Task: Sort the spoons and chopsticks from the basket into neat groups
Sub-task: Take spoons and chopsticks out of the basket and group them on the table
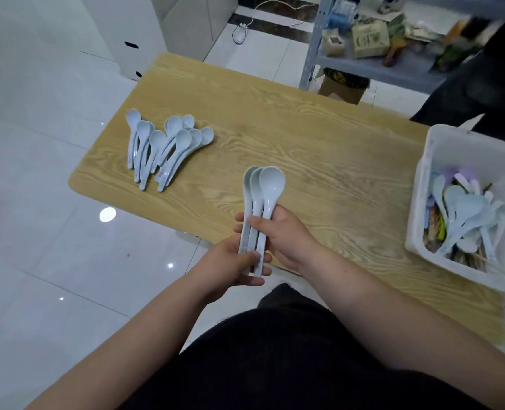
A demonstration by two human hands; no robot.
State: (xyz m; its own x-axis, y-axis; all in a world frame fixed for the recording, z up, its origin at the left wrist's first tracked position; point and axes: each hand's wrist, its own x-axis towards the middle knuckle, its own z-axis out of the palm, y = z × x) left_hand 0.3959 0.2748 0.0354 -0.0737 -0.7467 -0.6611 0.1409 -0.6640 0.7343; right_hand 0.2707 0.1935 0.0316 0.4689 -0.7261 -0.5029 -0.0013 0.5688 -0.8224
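While both the left hand and right hand are closed around three stacked spoons above the table's near edge, the basket stands at its right edge.

A wooden desk stands on a glossy white tiled floor; beyond it sit a white cabinet, a grey metal shelf crowded with boxes, and a cardboard box beneath.
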